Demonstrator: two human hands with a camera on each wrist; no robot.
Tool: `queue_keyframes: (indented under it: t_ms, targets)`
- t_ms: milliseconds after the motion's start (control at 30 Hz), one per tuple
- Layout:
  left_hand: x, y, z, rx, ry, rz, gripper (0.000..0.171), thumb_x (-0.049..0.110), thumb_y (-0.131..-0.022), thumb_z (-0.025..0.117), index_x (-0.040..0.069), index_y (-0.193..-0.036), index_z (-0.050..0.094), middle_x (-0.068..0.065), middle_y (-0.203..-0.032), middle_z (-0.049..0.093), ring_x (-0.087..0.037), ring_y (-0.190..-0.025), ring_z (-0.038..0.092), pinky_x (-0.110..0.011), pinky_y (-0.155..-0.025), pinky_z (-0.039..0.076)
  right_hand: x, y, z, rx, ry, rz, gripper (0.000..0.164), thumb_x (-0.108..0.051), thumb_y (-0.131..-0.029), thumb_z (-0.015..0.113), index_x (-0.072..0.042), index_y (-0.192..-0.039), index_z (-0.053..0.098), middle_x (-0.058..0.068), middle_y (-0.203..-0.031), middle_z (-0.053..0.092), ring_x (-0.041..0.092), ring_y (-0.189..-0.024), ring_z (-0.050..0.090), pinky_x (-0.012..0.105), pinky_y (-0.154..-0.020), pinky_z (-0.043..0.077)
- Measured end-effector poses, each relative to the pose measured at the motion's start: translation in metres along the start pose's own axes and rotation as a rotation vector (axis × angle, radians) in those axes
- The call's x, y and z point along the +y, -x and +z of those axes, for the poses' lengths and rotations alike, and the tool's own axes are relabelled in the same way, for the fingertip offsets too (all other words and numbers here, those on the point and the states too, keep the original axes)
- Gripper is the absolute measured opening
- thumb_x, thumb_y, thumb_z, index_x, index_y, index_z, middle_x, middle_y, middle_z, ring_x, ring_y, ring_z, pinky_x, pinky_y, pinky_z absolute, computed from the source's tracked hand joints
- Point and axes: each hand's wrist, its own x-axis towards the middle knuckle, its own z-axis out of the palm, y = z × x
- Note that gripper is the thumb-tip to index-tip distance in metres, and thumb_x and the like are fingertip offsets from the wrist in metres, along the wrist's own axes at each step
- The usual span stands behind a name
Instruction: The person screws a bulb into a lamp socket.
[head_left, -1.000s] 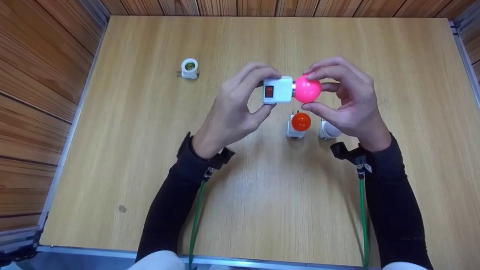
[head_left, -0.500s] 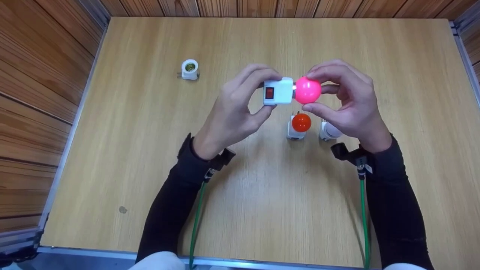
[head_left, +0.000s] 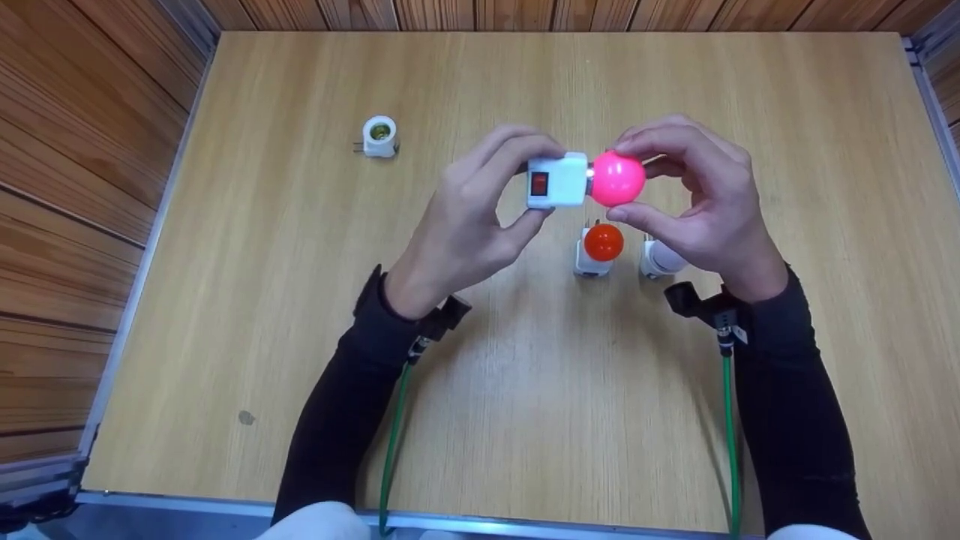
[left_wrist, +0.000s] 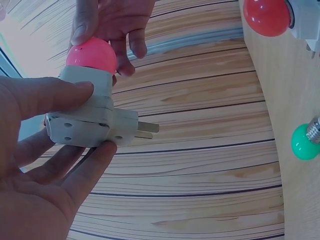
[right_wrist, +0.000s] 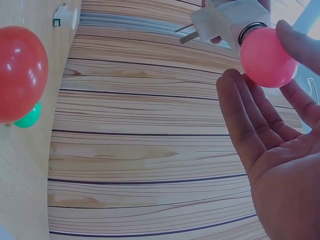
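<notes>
Evidently, from my seat at a distance, the spare socket [head_left: 379, 138] at eleven o'clock is out of the work: it rests on the table [head_left: 480, 390], mouth up, prongs toward nine, well apart from the hands.

Toward twelve, I see the left hand [head_left: 465, 217] curled firmly round the white lamp holder [head_left: 568, 180], which I judge keeps the body steady, leaves the red switch [head_left: 539, 184] uncovered and aims the bulb end at three. In the left wrist view, the plug pins [left_wrist: 148, 130] jut clear of the fingers.

At two o'clock, off the table, is the pink bulb [head_left: 618, 178]; metal shows between it and the holder, so I cannot tell how deeply it sits. Below it, toward six, an orange-red bulb [head_left: 604, 242] stands on its own base. At three, a white fitting [head_left: 652, 259] is partly hidden by the right hand [head_left: 724, 206], which is fairly open and lightly pinches the pink bulb with thumb and finger; I read that as suiting a smooth, round thing.

Against half a second ago, the right hand sits a shade further toward three, its fingers slightly rearranged; the left hand's grip looks unchanged.
</notes>
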Motion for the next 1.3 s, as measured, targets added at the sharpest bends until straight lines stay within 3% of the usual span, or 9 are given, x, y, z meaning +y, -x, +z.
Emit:
queue_keyframes:
  t_ms: [300,533,833,1067,1300]
  targets:
    - [0.001,-0.001,-0.001,-0.004,-0.004,0.008,0.036,0.013,-0.101,0.070,-0.004,-0.131,0.063,-0.016,-0.130,0.067,-0.021,-0.116,0.068,-0.018,-0.114,0.052,-0.004,0.000,0.008,0.084,-0.043,-0.031,0.068,-0.025,-0.082,0.094,0.024,-0.112,0.057,0.001,-0.123,0.070,0.014,-0.112,0.072,0.019,-0.101,0.061]
    - [0.001,0.000,-0.002,-0.026,-0.019,-0.012,0.038,0.016,-0.102,0.070,-0.004,-0.134,0.062,-0.016,-0.132,0.066,-0.022,-0.117,0.068,-0.017,-0.114,0.052,-0.006,-0.001,0.012,0.142,-0.078,-0.069,0.060,-0.017,-0.082,0.093,0.020,-0.109,0.056,0.005,-0.126,0.065,0.022,-0.116,0.067,0.023,-0.105,0.061]
    - [0.000,0.000,-0.001,-0.020,-0.016,-0.009,0.038,0.015,-0.102,0.070,-0.004,-0.133,0.062,-0.017,-0.131,0.066,-0.021,-0.115,0.068,-0.017,-0.113,0.053,-0.004,0.001,0.014,0.152,-0.134,-0.113,0.055,-0.016,-0.082,0.093,0.020,-0.105,0.059,0.013,-0.118,0.067,0.024,-0.110,0.066,0.023,-0.101,0.062]
    - [0.000,0.001,-0.001,-0.020,-0.007,-0.010,0.037,0.014,-0.101,0.071,-0.004,-0.132,0.062,-0.016,-0.131,0.066,-0.021,-0.114,0.067,-0.019,-0.111,0.054,-0.007,0.002,0.015,0.169,-0.082,-0.137,0.044,-0.024,-0.082,0.093,0.014,-0.085,0.071,0.011,-0.112,0.071,0.019,-0.105,0.068,0.023,-0.100,0.063]
    - [0.000,0.003,0.000,-0.007,0.011,-0.004,0.036,0.012,-0.101,0.069,-0.005,-0.132,0.062,-0.017,-0.129,0.066,-0.021,-0.114,0.067,-0.017,-0.111,0.053,-0.005,0.000,0.016,0.162,-0.092,-0.152,0.039,-0.019,-0.080,0.094,0.013,-0.084,0.073,0.019,-0.109,0.072,0.023,-0.104,0.069,0.026,-0.100,0.064]
